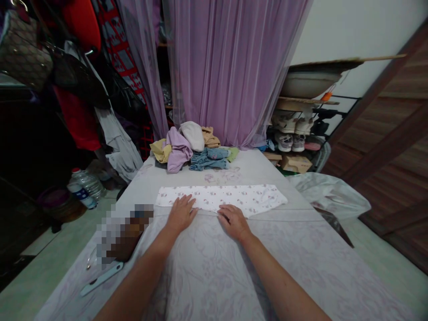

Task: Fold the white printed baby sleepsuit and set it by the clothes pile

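Observation:
A white garment [209, 194] with a small scattered print lies folded into a long flat strip across the bed. Its right end tapers to a blunt point. My left hand [182, 213] rests palm down on its near left part, fingers stretched out. At the near edge, right of the middle, my right hand [234, 221] touches the cloth with bent fingers, a gap showing between thumb and fingers. Beyond the garment sits a pile of clothes, with a lilac piece [179, 149], blue denim [210, 159], a yellow piece [161, 150] and a white knitted piece [193, 136].
The bed cover [214, 267] is pale and floral. A light blue handled item [102, 278] lies by the left edge near a blurred patch. Purple curtains [220, 67] hang behind. Right stand a shoe rack [294, 129] and a plastic-covered item [331, 191]; bottles [85, 185] stand left.

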A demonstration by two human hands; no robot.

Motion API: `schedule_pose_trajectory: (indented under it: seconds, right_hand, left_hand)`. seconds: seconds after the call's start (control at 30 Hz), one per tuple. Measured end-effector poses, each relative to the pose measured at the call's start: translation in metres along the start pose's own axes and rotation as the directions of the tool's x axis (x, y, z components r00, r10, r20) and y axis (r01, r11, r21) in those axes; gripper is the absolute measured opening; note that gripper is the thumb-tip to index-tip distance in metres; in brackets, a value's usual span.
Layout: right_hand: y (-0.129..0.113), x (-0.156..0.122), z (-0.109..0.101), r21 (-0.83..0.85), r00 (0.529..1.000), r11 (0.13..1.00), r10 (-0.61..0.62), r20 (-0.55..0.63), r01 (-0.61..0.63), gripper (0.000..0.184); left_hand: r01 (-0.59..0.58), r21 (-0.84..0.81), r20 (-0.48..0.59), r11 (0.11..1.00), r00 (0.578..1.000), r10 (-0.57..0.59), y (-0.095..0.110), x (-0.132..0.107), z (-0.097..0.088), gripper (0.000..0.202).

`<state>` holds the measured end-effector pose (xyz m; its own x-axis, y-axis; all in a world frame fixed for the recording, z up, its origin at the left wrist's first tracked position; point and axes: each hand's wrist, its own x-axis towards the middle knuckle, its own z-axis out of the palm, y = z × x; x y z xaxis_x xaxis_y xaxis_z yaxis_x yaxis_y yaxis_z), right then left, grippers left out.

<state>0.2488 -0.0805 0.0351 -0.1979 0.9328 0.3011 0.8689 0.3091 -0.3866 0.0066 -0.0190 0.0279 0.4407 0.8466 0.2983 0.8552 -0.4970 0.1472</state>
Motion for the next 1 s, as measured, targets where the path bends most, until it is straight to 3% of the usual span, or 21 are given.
schedule_pose_trajectory:
  seconds: [0.17,0.27,0.4,0.53,0.63,0.73,0.87,1.0]
  right_hand:
    - [-0.006,-0.01,-0.003,0.002,1.0,1.0,0.012,0.015,-0.012,0.032]
    - [-0.004,0.001,-0.018,0.084,0.998,0.996,0.036,0.049,-0.04,0.039]
    - [0.005,0.044,-0.036,0.058,0.995,0.993,0.102,0.023,-0.103,0.041]
    - [0.014,0.079,-0.028,-0.086,0.982,0.995,0.073,0.172,-0.059,0.046]
    - [0.021,0.081,-0.013,-0.17,0.958,0.984,0.1,0.27,-0.055,0.051]
    - [0.031,0.071,-0.005,-0.208,0.951,0.977,0.111,0.29,-0.05,0.054]
    - [0.052,0.06,-0.012,-0.265,0.943,0.961,0.159,0.293,-0.08,0.059]
    - [0.075,0.052,-0.021,-0.303,0.941,0.944,0.215,0.262,-0.131,0.06]
  left_hand:
    - [-0.111,-0.026,0.084,0.994,0.99,0.112,0.042,0.004,0.008,0.045]
    - [-0.095,-0.017,0.13,0.995,0.987,0.096,0.045,0.005,0.011,0.044]
    - [-0.059,-0.034,0.124,0.998,0.99,0.063,0.043,0.006,0.005,0.04]
    - [0.074,-0.083,0.106,0.994,0.992,-0.065,0.051,0.032,-0.003,0.044]
    - [0.146,-0.073,0.094,0.987,0.986,-0.139,0.06,0.063,0.003,0.047]
    - [0.187,-0.021,0.101,0.982,0.978,-0.184,0.065,0.081,0.021,0.05]
    - [0.2,0.021,0.048,0.98,0.979,-0.2,0.047,0.079,0.039,0.052]
    - [0.253,0.095,0.046,0.963,0.965,-0.258,-0.005,0.061,0.031,0.053]
